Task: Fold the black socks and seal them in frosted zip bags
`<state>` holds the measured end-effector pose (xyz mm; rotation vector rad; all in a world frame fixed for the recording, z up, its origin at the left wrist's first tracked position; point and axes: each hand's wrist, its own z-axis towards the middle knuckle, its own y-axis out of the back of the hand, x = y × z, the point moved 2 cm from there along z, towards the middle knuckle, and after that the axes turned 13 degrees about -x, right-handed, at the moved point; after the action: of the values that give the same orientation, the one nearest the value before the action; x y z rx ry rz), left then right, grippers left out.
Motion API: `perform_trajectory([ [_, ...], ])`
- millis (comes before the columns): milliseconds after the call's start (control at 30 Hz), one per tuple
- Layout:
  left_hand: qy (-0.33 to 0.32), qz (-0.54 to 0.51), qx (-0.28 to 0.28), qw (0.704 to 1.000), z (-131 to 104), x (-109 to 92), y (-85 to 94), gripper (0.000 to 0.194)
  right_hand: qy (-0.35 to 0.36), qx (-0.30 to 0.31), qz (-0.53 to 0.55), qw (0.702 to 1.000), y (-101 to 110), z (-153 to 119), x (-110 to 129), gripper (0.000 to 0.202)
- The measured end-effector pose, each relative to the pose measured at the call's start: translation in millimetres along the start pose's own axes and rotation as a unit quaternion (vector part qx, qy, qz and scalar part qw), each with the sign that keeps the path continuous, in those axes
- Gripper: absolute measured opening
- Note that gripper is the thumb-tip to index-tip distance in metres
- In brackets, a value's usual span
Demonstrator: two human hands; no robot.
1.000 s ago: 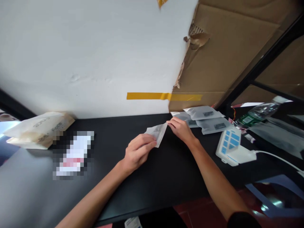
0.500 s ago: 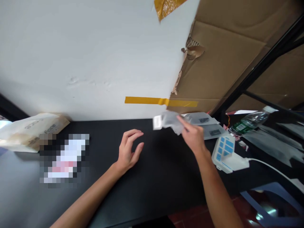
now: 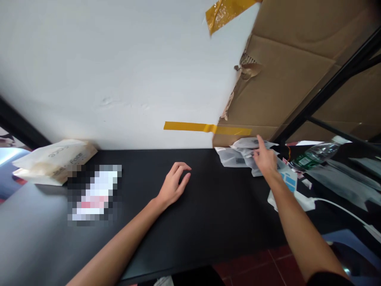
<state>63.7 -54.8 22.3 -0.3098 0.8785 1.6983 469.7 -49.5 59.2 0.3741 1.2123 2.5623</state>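
Observation:
My left hand point(image 3: 175, 184) rests on the black table with its fingers loosely curved and the thumb apart, holding nothing. At the back right, my right hand point(image 3: 267, 162) is over a small heap of frosted plastic bags point(image 3: 233, 156). Its index finger is stretched out and its thumb stands apart, touching or just above the bags. Part of the heap is hidden under this hand. Dark contents or print show faintly through some bags. A white power strip point(image 3: 288, 180) with blue panels lies partly beneath my right forearm.
A paper bag point(image 3: 59, 161) lies at the far left, near a blurred-out flat item point(image 3: 98, 192). On the right lie a green-labelled plastic bottle point(image 3: 315, 155) and more clear bags point(image 3: 336, 178). A white panel point(image 3: 133, 71) and torn cardboard point(image 3: 285, 79) stand behind; a black metal frame point(image 3: 333, 91) slants up.
My right hand has moved right and carried the frosted bag from over the table onto the heap, its fingers now spread apart. My left hand stays on the table; the view has shifted slightly.

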Motion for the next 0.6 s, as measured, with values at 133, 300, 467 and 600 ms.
perform_trajectory([
  [133, 0.007, -0.002, -0.002, 1.0, -1, 2, 0.1, 0.018, -0.027, -0.1, 0.041, 0.994, 25, 19, -10, 0.059],
  [300, -0.006, 0.015, -0.024, 1.0, 0, 1, 1.3, 0.023, 0.031, -0.192, 0.109, 0.975, 71, 7, 19, 0.031],
  [467, -0.088, 0.092, -0.092, 0.988, 6, -11, 12.8, 0.069, 0.187, -0.211, 0.195, 0.939, 82, -47, 117, 0.019],
  [600, -0.157, 0.159, -0.037, 0.974, 11, -4, 23.6, 0.045, 0.362, -0.135, 0.294, 0.874, 58, -91, 203, 0.023],
])
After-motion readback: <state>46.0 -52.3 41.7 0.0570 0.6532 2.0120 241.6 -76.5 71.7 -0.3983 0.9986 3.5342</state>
